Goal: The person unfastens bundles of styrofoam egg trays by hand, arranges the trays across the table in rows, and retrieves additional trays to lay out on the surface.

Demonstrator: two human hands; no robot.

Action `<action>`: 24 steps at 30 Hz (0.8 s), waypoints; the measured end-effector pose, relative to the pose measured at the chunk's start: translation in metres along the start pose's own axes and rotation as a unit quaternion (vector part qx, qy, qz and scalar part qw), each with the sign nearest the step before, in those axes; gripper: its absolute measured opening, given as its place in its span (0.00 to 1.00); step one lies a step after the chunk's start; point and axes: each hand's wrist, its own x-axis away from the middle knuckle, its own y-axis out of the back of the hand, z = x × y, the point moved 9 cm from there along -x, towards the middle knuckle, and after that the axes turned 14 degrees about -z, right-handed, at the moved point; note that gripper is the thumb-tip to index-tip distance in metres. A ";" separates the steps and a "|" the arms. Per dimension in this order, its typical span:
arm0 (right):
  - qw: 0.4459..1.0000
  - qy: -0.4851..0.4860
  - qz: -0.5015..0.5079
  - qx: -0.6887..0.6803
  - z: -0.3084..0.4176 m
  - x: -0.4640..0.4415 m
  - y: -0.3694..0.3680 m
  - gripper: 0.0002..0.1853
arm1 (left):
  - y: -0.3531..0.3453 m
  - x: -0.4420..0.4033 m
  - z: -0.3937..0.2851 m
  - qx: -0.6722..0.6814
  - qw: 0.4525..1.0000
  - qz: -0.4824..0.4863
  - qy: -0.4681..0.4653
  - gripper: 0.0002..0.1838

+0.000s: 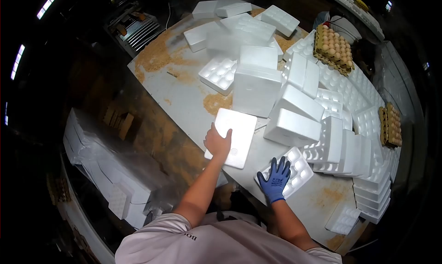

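My bare left hand [218,142] grips the left edge of a flat white foam lid [240,137], its thumb on the top face. That lid lies near the table's front edge; its underside is hidden. In a blue work glove, my right hand [275,181] rests flat with fingers spread on a white foam egg tray [300,169]. Round hollows show in this tray around the glove. Just beyond the two hands stands a closed white foam box [292,127].
More foam boxes [257,90] and foam trays [220,74] crowd the table [177,96], with sawdust-like crumbs [156,54] scattered about. Cartons of eggs [334,47] sit on trays at the right. A person [343,27] is at the far side. Wrapped white stacks [106,158] stand at left.
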 end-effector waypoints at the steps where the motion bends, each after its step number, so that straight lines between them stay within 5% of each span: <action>1: 1.000 0.000 0.003 0.004 -0.001 0.003 0.000 0.51 | -0.010 0.004 -0.003 -0.015 0.999 0.011 -0.033 0.54; 7: 0.998 0.014 -0.056 -0.020 0.008 -0.001 0.006 0.49 | -0.013 -0.012 0.006 0.105 0.989 0.107 0.016 0.50; 11: 0.994 -0.074 -0.061 0.054 0.022 -0.029 -0.024 0.51 | 0.001 -0.021 0.061 0.155 0.981 0.055 -0.102 0.35; 15: 0.980 0.024 -0.190 0.056 0.128 -0.063 0.018 0.45 | -0.020 -0.022 0.201 0.254 0.965 0.014 -0.066 0.26; 18: 0.980 0.171 -0.101 -0.035 0.169 -0.080 -0.035 0.40 | -0.072 0.017 0.314 0.068 0.982 0.158 -0.075 0.23; 20: 0.973 0.211 -0.061 -0.076 0.168 -0.076 -0.061 0.37 | -0.140 0.087 0.419 -0.018 0.931 0.362 0.052 0.23; 24: 0.969 0.218 -0.036 -0.107 0.174 -0.077 -0.070 0.31 | -0.250 0.170 0.532 -0.003 0.925 0.340 0.171 0.28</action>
